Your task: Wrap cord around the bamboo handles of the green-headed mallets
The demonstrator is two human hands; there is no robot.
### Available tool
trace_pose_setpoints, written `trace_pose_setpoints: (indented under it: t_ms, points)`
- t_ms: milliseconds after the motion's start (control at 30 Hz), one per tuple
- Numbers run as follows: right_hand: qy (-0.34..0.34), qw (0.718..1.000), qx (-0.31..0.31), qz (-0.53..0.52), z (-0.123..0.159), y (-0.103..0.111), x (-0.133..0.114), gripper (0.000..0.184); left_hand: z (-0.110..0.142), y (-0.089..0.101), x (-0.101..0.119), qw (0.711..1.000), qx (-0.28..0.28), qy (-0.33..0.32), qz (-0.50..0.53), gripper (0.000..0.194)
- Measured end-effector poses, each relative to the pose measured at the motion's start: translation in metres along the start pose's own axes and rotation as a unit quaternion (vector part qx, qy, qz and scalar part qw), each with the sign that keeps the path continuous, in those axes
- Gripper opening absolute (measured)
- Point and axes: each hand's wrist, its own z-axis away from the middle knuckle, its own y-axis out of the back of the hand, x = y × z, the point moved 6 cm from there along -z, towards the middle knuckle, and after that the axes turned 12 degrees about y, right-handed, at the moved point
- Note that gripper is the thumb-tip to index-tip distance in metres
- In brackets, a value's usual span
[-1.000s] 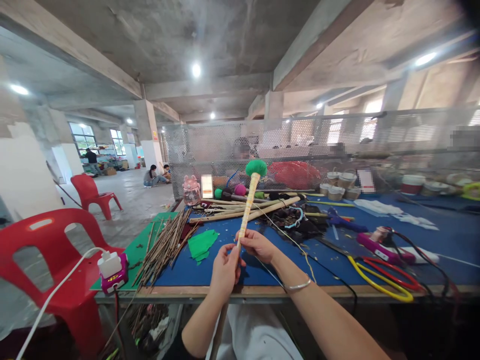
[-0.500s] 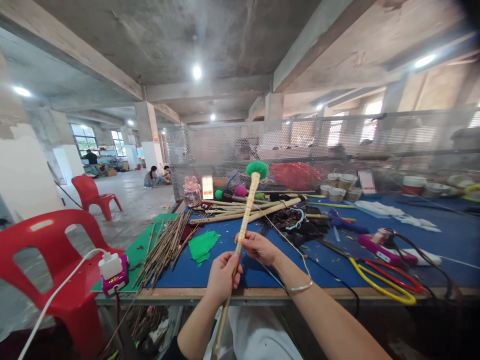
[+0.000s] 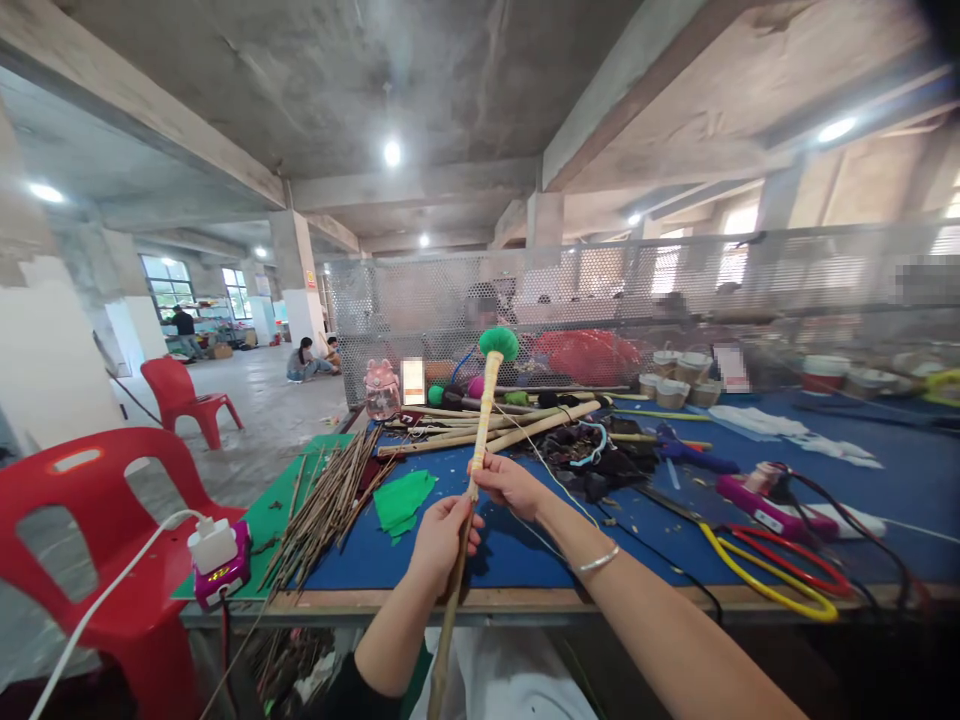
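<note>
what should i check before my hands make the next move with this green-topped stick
1. Left hand grip: ok, fingers closed around the long brown stick below the wrapping.
2. Right hand hold: ok, fingers at the lower end of the pale yellow spiral wrapping.
3. Lower wrapping end secured: cannot tell, the fingers partly cover it.
4. Round green fluffy head unobstructed: ok, neither hand covers it.
5. Thin pale cord free of snags: cannot tell, its path is lost at the right forearm.
6. Blue tabletop uncluttered: not ok, thin brown twigs and a bright green scrap lie there.
</note>
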Motion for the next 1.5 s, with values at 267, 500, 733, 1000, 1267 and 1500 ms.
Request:
trace_pose_setpoints:
  t_ms: [267,500,733,1000,1267,1500]
  points:
    - [-0.003,0.999,-0.007,-0.051,-0.003,-0.007,0.01,0.032,0.006,0.012,0.007,0.988,0.107,-0.092,-0.061,0.039]
    - [-0.006,0.997,-0.006,-0.076,0.005,-0.007,0.014,0.03,0.008,0.007,-0.001,0.997,0.034,-0.043,-0.052,0.042]
    - [0.026,0.998,0.029,-0.041,0.005,-0.003,0.009,0.031,0.013,0.008,0.005,0.979,0.1,-0.134,-0.116,0.035]
    - [-0.007,0.994,-0.036,-0.105,0.011,-0.011,0.005,0.033,0.013,-0.001,0.0,0.997,-0.009,-0.056,-0.052,0.04]
    - [0.017,1.0,0.023,-0.009,0.008,-0.001,0.008,0.032,0.009,0.013,0.0,0.982,0.103,-0.138,-0.082,0.041]
    - [-0.004,0.996,-0.023,-0.08,0.013,-0.011,0.002,0.035,0.014,0.005,-0.001,0.998,0.004,-0.048,-0.033,0.038]
